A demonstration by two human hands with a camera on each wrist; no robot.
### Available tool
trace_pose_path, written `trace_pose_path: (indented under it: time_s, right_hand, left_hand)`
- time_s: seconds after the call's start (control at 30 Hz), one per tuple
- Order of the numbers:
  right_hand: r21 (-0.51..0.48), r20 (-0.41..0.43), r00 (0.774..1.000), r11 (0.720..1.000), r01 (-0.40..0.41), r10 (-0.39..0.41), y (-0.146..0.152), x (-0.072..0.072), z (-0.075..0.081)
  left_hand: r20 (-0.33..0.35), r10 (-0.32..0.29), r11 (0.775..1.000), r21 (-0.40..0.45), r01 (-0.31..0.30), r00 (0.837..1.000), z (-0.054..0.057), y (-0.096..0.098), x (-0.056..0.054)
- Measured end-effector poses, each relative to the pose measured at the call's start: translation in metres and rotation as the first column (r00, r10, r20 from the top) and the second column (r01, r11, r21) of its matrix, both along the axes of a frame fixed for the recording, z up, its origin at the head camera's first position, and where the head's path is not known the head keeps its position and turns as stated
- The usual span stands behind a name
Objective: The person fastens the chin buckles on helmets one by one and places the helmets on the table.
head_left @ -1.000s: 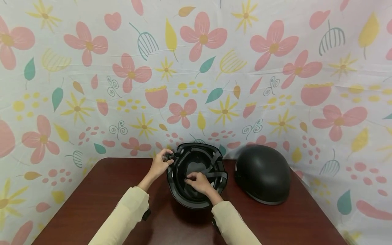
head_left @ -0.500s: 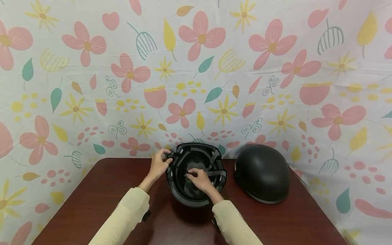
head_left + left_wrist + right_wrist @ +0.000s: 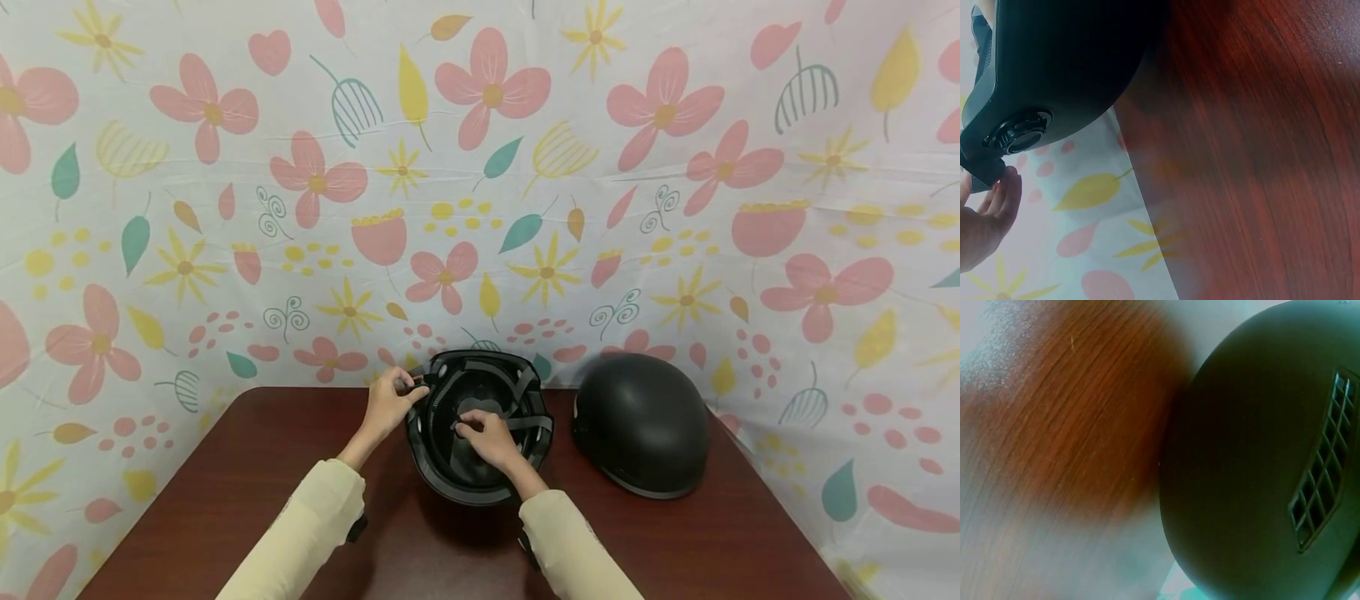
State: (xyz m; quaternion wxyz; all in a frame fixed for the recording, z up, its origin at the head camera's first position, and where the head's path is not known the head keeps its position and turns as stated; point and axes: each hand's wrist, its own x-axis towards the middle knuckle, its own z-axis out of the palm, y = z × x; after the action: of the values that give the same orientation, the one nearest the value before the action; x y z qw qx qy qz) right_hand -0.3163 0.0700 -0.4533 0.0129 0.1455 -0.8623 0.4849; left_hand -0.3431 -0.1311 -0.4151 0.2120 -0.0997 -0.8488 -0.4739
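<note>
clearly, left grip (image 3: pixel 387 405) holds the upturned helmet (image 3: pixel 480 388)

We can pass over the desk (image 3: pixel 180 525) left of the left sleeve (image 3: pixel 307 512) or between it and the right sleeve (image 3: pixel 573 542). Behind, the floral cloth (image 3: pixel 480 192) bars us; the domed helmet (image 3: pixel 641 425) leaves a slim gap beside the strapped helmet (image 3: pixel 442 481), its hollow partly blocked by the right hand (image 3: pixel 489 440).

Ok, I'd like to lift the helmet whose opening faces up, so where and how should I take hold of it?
Probably by the near rim, a little left of centre, coming from the camera side and pinching it inside and outside together. With the opening upward, that edge is exposed, and this stretch is clear of the left hand and right hand.
</note>
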Motion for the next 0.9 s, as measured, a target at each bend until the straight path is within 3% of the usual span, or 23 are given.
trace_pose_path:
  time_s: [0.13, 0.3, 0.47, 0.57, 0.9]
  right_hand:
    - [-0.006, 0.006, 1.000, 1.000, 0.010, -0.010, 0.000, 0.001, 0.001]
    - [-0.021, 0.003, 1.000, 1.000, 0.008, -0.008, -0.001, 0.003, 0.003]
    - [-0.058, -0.004, 1.000, 0.998, 0.009, -0.010, -0.001, 0.004, 0.005]
    - [-0.072, 0.010, 1.000, 0.997, 0.010, -0.010, -0.001, 0.004, 0.006]
    - [-0.097, 0.007, 1.000, 0.995, -0.005, 0.006, 0.000, 0.005, 0.011]
  left_hand:
    - [-0.022, 0.018, 0.999, -0.042, -0.019, 1.000, -0.001, 0.001, 0.000]
    - [0.030, 0.064, 0.990, -0.129, -0.060, 0.997, 0.001, 0.002, 0.003]
    - [0.057, 0.072, 0.975, -0.214, -0.059, 0.996, 0.005, 0.002, 0.006]
    - [0.075, 0.052, 0.974, -0.222, -0.035, 0.996, 0.004, 0.001, 0.006]
    - [0.086, -0.076, 0.988, -0.128, 0.086, 0.993, 0.007, -0.001, 0.006]
